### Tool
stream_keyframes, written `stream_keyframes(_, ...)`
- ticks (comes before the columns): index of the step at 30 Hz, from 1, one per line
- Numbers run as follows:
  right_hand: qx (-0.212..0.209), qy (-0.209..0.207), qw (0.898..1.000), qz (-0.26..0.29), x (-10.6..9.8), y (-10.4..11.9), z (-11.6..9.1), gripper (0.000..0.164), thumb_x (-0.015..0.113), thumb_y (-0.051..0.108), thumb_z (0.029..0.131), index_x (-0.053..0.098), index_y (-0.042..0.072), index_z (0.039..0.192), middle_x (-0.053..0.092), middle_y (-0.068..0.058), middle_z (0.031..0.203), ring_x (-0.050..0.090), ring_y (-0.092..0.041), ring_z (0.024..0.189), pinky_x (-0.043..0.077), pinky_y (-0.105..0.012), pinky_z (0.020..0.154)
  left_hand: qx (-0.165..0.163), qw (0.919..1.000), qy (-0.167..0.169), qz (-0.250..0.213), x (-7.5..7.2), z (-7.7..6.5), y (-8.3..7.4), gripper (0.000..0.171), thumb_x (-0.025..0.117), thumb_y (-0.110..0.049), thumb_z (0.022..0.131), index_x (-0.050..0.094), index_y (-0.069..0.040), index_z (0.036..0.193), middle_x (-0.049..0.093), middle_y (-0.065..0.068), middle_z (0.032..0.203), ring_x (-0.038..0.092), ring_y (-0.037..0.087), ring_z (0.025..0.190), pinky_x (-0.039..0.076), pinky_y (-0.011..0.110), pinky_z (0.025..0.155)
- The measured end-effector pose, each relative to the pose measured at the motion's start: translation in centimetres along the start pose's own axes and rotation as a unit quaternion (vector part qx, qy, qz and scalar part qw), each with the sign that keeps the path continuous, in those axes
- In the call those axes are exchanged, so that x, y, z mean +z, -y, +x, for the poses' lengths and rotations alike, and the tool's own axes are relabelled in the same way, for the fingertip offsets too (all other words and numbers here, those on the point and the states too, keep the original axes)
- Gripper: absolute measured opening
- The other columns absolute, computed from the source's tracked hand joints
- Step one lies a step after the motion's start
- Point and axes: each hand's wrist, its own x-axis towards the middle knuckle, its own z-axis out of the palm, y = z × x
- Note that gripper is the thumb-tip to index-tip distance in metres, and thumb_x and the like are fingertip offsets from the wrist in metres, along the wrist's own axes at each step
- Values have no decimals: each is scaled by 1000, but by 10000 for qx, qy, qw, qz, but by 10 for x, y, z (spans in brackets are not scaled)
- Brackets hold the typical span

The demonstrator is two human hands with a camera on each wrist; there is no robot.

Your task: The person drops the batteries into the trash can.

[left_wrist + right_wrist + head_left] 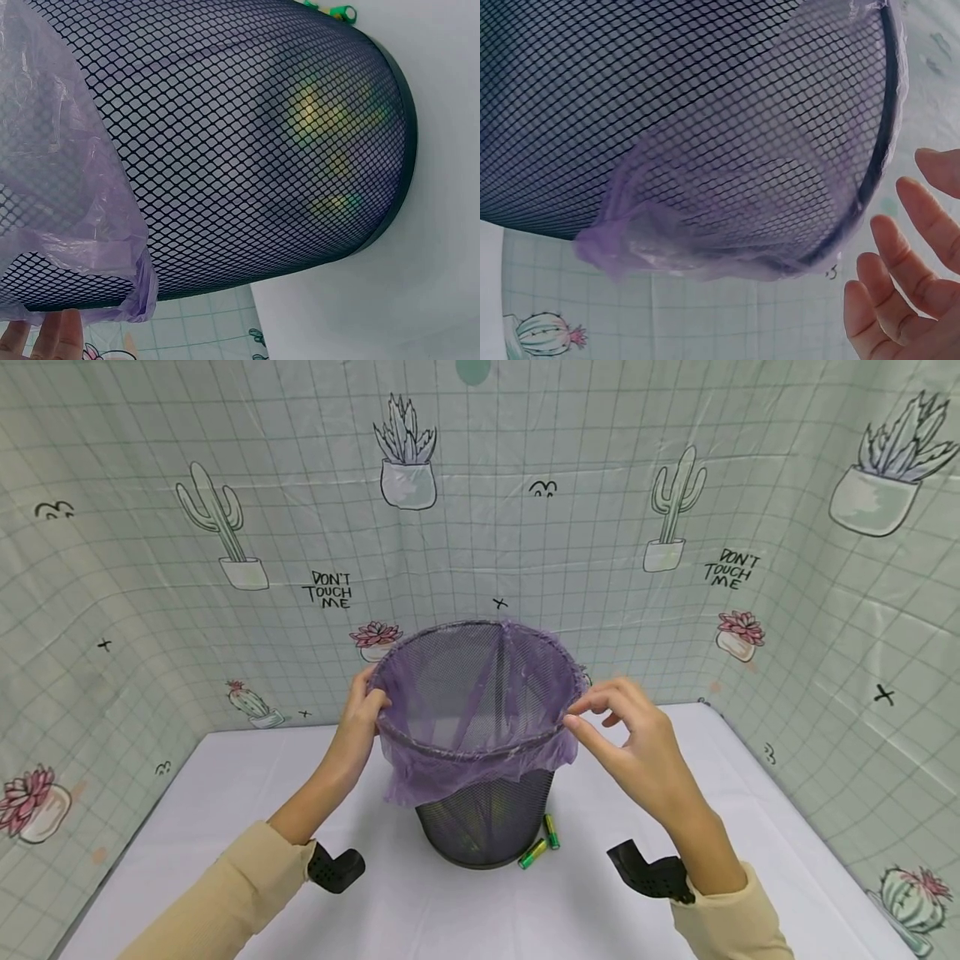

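Note:
A black wire-mesh wastebasket (483, 831) stands upright, lined with a thin purple trash bag (442, 777) whose edge folds down outside the rim. On the left side, my left hand (360, 714) grips the lined rim, thumb over the top and fingers against the outside. My right hand (637, 752) is by the right side of the rim, fingers loosely bent and thumb tip close to the edge. In the right wrist view its spread fingers (907, 262) are apart from the bag. Blurred yellow-green shapes (307, 112) show through the mesh near the basket's bottom.
Two green-and-yellow batteries lie on the white table (300, 893) beside the basket's base: one battery (532, 853) in front, another battery (552, 832) just behind. A grid-patterned curtain (465, 552) with printed cacti surrounds the table's back and sides.

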Motion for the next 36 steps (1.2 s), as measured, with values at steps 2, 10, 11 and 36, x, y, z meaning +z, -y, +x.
stream_keyframes(2, 42, -47, 10000, 44, 0, -3, -3, 9, 68, 8, 81, 65, 9, 89, 58, 2, 94, 47, -6, 87, 41, -20, 75, -10, 10000, 4, -1, 0, 0, 0, 64, 33, -15, 82, 18, -8, 143, 29, 13, 139, 36, 26, 114, 31, 35, 92)
stream_keyframes(10, 428, -228, 9987, 175, 3, -20, -21, 6, 65, 7, 83, 63, 8, 89, 58, 2, 94, 48, -7, 87, 40, -15, 75, 11, 10000, 43, 10, -1, 0, 1, 64, 32, -15, 82, 16, -8, 144, 28, 14, 140, 34, 26, 115, 30, 35, 93)
stream_keyframes(11, 529, -223, 9982, 160, 3, -22, -23, 6, 64, 8, 84, 63, 8, 89, 58, 2, 94, 49, -6, 86, 40, -15, 75, 16, 10000, 45, 21, -1, 0, 1, 64, 32, -15, 82, 16, -8, 144, 28, 14, 140, 34, 26, 115, 30, 35, 93)
stream_keyframes(36, 2674, 794, 9601, 223, 58, -76, -85, 20, 62, 27, 87, 65, 10, 96, 61, -2, 98, 51, -10, 84, 44, -24, 73, 42, 10000, 5, 7, -1, 0, 1, 64, 32, -15, 82, 17, -8, 144, 28, 14, 140, 35, 25, 114, 30, 35, 92)
